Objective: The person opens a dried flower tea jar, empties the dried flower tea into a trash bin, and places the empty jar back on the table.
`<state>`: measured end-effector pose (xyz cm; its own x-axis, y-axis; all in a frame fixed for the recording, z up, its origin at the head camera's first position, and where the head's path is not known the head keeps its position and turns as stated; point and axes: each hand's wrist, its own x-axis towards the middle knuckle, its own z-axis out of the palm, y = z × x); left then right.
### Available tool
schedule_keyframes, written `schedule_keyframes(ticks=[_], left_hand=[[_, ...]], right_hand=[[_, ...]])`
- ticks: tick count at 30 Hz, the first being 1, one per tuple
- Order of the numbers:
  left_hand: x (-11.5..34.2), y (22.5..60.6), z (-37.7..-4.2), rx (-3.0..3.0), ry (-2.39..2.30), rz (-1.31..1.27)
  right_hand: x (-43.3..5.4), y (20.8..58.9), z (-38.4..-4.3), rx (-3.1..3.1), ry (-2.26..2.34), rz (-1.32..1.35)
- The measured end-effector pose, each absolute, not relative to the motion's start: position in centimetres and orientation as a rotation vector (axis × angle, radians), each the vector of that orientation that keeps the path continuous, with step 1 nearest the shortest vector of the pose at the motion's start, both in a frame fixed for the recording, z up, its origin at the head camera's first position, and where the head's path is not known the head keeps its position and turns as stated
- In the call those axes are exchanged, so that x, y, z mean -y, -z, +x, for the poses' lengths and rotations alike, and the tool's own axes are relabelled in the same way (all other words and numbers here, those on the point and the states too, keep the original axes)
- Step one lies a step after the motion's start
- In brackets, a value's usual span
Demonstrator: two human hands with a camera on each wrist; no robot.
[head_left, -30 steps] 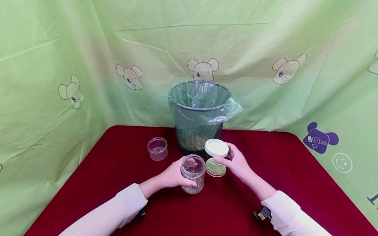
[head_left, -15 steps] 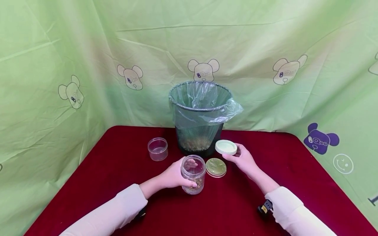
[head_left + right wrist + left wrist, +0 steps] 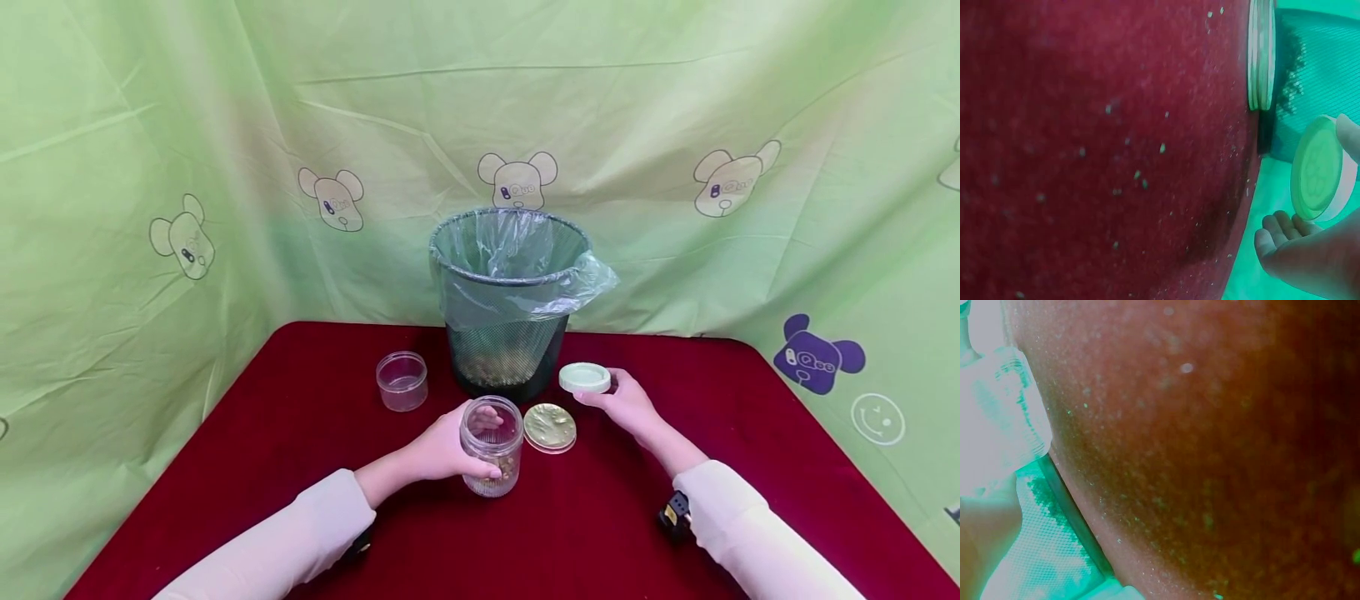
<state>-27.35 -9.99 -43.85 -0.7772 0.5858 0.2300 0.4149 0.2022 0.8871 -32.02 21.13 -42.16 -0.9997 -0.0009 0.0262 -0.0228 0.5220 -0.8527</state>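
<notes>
My left hand grips a clear ribbed jar around its side, thumb in front and fingers behind. The jar stands upright with no lid on, and small brownish bits lie low inside it. In the right wrist view a pale green-white lid is pinched by my right hand, tilted and off the table. The head view shows that same lid just right of the bin's base. Between jar and lid, a gold-topped round lid or flat stack lies on the cloth. A blurred pale jar fills the left wrist view's edge.
A black mesh bin with a clear plastic liner stands behind the hands. Left of it sits a low clear round container. Red cloth covers the table, with small specks on it. Green printed fabric hangs around.
My right hand has moved right and slightly down with the pale lid, away from the jar, uncovering the gold-topped lid. The left hand and jar have stayed in place.
</notes>
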Motion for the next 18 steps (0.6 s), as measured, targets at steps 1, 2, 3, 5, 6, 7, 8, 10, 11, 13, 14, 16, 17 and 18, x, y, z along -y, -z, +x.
schedule_keyframes(ticks=[1, 2, 3, 5, 6, 7, 8, 10, 11, 13, 14, 16, 17, 18], left_hand=[[10.0, 43.8, -27.3, -2.313, -1.619, 0.969], [10.0, 43.8, -27.3, -2.315, -1.616, 0.968], [10.0, 43.8, -27.3, -2.317, -1.614, 0.967], [10.0, 43.7, -27.3, -2.323, -1.610, 0.963], [10.0, 43.7, -27.3, -2.326, -1.609, 0.958], [10.0, 43.7, -27.2, -2.324, -1.611, 0.957], [10.0, 43.7, -27.2, -2.322, -1.613, 0.957], [10.0, 43.7, -27.2, -2.308, -1.621, 0.963], [10.0, 43.7, -27.1, -2.300, -1.626, 0.970], [9.9, 43.6, -27.1, -2.288, -1.632, 0.984], [9.9, 43.6, -27.1, -2.288, -1.631, 0.990], [10.0, 43.6, -27.1, -2.301, -1.623, 0.988], [10.0, 43.5, -27.1, -2.308, -1.620, 0.981], [10.0, 43.5, -27.1, -2.315, -1.615, 0.971]], right_hand=[[-21.2, 42.2, -32.1, 2.729, -1.516, 0.017], [-21.2, 42.3, -32.3, 2.738, -1.503, 0.014], [-21.2, 42.3, -32.4, 2.747, -1.489, 0.009], [-21.3, 42.5, -32.6, 2.765, -1.463, 0.002], [-21.3, 42.5, -32.7, 2.773, -1.447, -0.003], [-21.3, 42.6, -32.8, 2.781, -1.434, -0.009], [-21.4, 42.7, -32.8, 2.789, -1.420, -0.014], [-21.4, 42.8, -32.9, 2.799, -1.404, -0.025], [-21.5, 42.9, -33.0, 2.803, -1.399, -0.029], [-21.6, 43.0, -33.0, 2.805, -1.391, -0.038], [-21.6, 43.0, -33.0, 2.804, -1.391, -0.040], [-21.7, 43.1, -33.1, 2.803, -1.389, -0.040], [-21.7, 43.2, -33.1, 2.804, -1.385, -0.038], [-21.7, 43.2, -33.1, 2.805, -1.375, -0.036]])
